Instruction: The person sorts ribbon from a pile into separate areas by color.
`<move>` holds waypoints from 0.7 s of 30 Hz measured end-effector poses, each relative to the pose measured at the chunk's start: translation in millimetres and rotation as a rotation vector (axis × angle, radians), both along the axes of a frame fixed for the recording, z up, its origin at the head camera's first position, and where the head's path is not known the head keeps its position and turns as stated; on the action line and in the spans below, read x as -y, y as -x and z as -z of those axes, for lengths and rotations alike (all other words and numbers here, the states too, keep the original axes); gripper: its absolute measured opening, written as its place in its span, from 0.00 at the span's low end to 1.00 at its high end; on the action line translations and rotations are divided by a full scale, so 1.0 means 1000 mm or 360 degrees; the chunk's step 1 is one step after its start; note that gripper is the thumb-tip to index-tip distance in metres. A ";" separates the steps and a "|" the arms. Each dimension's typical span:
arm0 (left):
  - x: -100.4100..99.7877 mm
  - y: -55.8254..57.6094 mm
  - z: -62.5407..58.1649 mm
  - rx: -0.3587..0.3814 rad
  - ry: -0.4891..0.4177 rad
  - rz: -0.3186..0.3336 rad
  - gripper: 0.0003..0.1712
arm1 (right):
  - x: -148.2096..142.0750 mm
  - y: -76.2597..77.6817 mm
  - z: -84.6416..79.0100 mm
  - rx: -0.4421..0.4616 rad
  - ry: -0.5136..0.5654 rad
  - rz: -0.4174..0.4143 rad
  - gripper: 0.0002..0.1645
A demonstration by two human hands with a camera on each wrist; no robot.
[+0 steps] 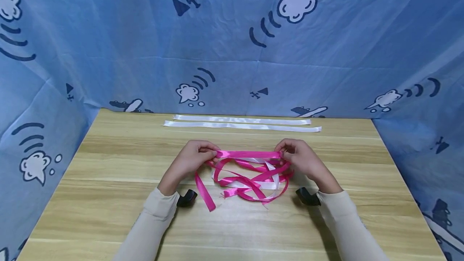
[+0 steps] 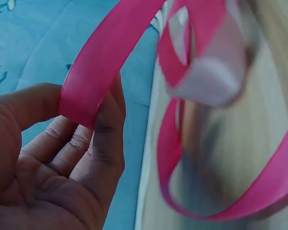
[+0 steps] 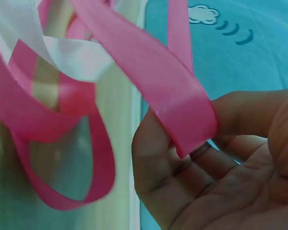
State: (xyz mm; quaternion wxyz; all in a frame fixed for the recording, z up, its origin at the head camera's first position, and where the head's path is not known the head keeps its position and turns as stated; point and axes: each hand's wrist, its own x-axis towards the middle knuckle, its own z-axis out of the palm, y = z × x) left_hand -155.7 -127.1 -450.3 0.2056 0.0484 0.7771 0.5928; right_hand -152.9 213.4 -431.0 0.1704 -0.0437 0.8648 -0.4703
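Note:
A pink satin ribbon [image 1: 248,154] is stretched level between two hands above the table. My left hand [image 1: 195,156] pinches it at one side between thumb and finger; the left wrist view shows the pink ribbon [image 2: 93,72] folding over at that grip. At the other side my right hand [image 1: 299,156] pinches the ribbon [image 3: 182,110], also between thumb and finger. Just below lies a loose tangle of pink and white ribbons [image 1: 250,182], looped over each other. One pink tail [image 1: 205,192] hangs out to the left of the tangle.
Two white ribbons [image 1: 243,126] lie straight, side by side, near the back edge of the wooden table [image 1: 108,180]. A blue patterned cloth [image 1: 224,31] hangs behind and at both sides. Black wrist mounts [image 1: 187,199] sit by the cuffs.

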 end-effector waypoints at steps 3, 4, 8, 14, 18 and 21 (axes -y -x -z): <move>0.007 -0.004 -0.006 -0.0012 0.0008 -0.0004 0.11 | -0.005 -0.003 -0.007 0.0002 0.0096 -0.0006 0.11; 0.009 -0.005 -0.008 -0.0014 0.0005 -0.0004 0.11 | -0.007 -0.004 -0.009 0.0004 0.0117 -0.0002 0.11; 0.017 -0.010 -0.017 0.0006 -0.0018 -0.0034 0.12 | -0.015 -0.007 -0.017 -0.0018 0.0187 -0.0005 0.11; 0.025 -0.017 -0.026 0.0013 -0.0087 -0.0075 0.12 | -0.024 -0.011 -0.027 -0.0049 0.0264 -0.0002 0.10; 0.032 -0.021 -0.030 0.0007 -0.0074 -0.0133 0.13 | -0.029 -0.014 -0.034 -0.0070 0.0270 0.0026 0.09; 0.039 -0.024 -0.031 0.0001 -0.0062 -0.0178 0.13 | -0.034 -0.017 -0.037 -0.0096 0.0294 0.0043 0.09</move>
